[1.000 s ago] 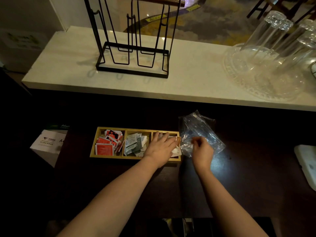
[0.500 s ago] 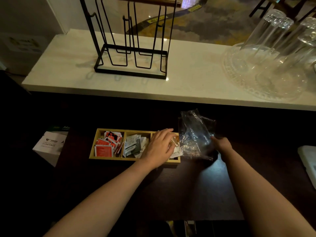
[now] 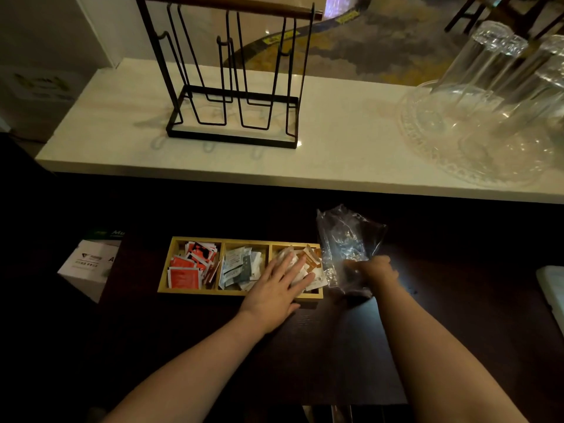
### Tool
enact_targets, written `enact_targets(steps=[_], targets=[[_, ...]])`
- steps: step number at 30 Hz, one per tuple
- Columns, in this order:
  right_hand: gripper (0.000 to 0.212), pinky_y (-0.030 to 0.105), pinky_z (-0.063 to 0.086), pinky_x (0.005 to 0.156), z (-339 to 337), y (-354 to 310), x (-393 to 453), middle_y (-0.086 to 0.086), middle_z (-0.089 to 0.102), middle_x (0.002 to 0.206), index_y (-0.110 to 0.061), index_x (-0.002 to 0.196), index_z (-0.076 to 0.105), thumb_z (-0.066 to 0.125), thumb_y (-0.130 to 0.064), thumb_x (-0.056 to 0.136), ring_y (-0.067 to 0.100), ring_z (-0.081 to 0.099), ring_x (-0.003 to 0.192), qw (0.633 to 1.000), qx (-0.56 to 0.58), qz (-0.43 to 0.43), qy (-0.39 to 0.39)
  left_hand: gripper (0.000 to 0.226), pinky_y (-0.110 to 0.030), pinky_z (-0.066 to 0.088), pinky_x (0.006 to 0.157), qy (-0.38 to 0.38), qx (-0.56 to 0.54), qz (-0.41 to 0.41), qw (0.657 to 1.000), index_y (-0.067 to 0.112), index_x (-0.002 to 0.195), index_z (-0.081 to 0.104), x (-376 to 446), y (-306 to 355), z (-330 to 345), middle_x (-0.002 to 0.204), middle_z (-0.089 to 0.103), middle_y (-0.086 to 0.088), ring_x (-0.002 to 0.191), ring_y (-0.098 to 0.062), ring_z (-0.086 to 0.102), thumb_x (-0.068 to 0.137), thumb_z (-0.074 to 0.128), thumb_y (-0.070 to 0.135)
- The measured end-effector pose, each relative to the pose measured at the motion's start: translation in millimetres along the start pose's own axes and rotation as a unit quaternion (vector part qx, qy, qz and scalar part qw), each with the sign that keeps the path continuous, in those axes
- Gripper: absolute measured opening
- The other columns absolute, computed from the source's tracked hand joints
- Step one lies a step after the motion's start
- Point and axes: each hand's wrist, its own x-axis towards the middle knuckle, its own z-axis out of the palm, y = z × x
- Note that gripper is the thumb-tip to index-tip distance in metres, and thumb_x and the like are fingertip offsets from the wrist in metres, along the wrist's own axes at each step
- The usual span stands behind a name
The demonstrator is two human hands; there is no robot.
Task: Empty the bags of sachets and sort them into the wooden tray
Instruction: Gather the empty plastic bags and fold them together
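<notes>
A wooden tray (image 3: 195,293) with three compartments sits on the dark table. Red sachets (image 3: 190,264) fill its left compartment, pale grey-white sachets (image 3: 239,265) the middle one, brown and white sachets (image 3: 311,259) the right one. My left hand (image 3: 276,290) lies flat with straight fingers on the sachets of the right compartment. Just right of the tray is a crumpled clear plastic bag (image 3: 346,239). My right hand (image 3: 374,268) grips the bag's lower part.
A white box (image 3: 88,267) sits left of the tray. A white object (image 3: 552,288) lies at the right edge. On the pale counter behind stand a black wire rack (image 3: 235,87) and upturned glasses on a glass tray (image 3: 488,117).
My right hand has shifted left along the bag, toward the tray. My left hand has flattened over the right compartment's sachets. The view has tilted slightly.
</notes>
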Motion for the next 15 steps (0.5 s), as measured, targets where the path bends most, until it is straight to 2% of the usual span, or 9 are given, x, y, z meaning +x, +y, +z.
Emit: enact_targets(steps=[3,5,7,10,12,14,15], targets=[[0.098,0.037,0.036,0.104,-1,-6,-2,0.019,0.042,0.139,-0.006,0.137,0.039,0.076,-0.058,0.062,0.034,0.038,0.129,0.999,-0.044,0.02,-0.001,0.068,-0.05,-0.01,0.117,-0.011,0.004,-0.002,1.0,0.028,0.151,-0.008,1,0,-1,0.158,-0.022,-0.008,0.14,-0.032,-0.031,0.099,0.031,0.048],[0.099,0.039,0.037,0.102,1,-10,-3,0.019,0.036,0.139,-0.005,0.137,0.034,0.078,-0.051,0.062,0.034,0.037,0.128,0.998,-0.042,0.038,0.023,0.067,-0.056,-0.008,0.116,-0.009,0.007,-0.01,1.0,0.026,0.152,-0.002,3,2,-3,0.157,-0.022,-0.011,0.141,-0.036,-0.028,0.098,0.031,0.05],[0.102,0.044,0.043,0.101,3,-12,1,0.021,0.035,0.137,-0.001,0.136,0.025,0.084,-0.04,0.062,0.037,0.042,0.125,0.998,0.049,0.039,0.027,0.066,-0.064,-0.008,0.113,0.004,0.014,-0.007,1.0,0.029,0.151,0.001,7,8,-8,0.155,-0.025,-0.013,0.141,-0.041,-0.026,0.097,0.032,0.051],[0.098,0.049,0.052,0.092,7,-10,6,0.024,0.05,0.125,-0.002,0.134,0.017,0.085,-0.016,0.065,0.039,0.057,0.11,0.972,0.235,0.012,-0.025,0.066,-0.069,-0.013,0.107,0.019,0.01,0.033,0.999,0.041,0.148,-0.002,17,16,-15,0.157,-0.024,-0.008,0.142,-0.038,-0.025,0.096,0.037,0.05],[0.092,0.049,0.054,0.089,7,-7,4,0.022,0.058,0.115,0.006,0.132,0.029,0.085,-0.016,0.063,0.038,0.062,0.102,0.968,0.248,0.014,-0.043,0.061,-0.07,-0.014,0.107,0.017,0.019,0.049,0.999,0.039,0.149,0.006,21,16,-15,0.161,-0.016,-0.004,0.144,-0.032,-0.022,0.096,0.036,0.047],[0.063,0.045,0.057,0.08,8,-2,3,0.021,0.068,0.098,0.008,0.111,0.058,0.085,-0.021,0.061,0.034,0.067,0.089,0.974,0.225,-0.005,-0.032,0.056,-0.069,-0.011,0.109,0.018,0.034,0.052,0.998,0.036,0.149,0.012,19,11,-12,0.162,-0.007,-0.003,0.147,-0.029,-0.015,0.098,0.033,0.044],[0.047,0.042,0.057,0.076,6,0,2,0.02,0.07,0.09,0.004,0.097,0.066,0.083,-0.021,0.061,0.033,0.068,0.083,0.977,0.21,-0.017,-0.024,0.054,-0.068,-0.009,0.11,0.024,0.038,0.054,0.998,0.036,0.149,0.014,18,8,-11,0.162,-0.003,-0.003,0.148,-0.028,-0.01,0.098,0.033,0.043]])
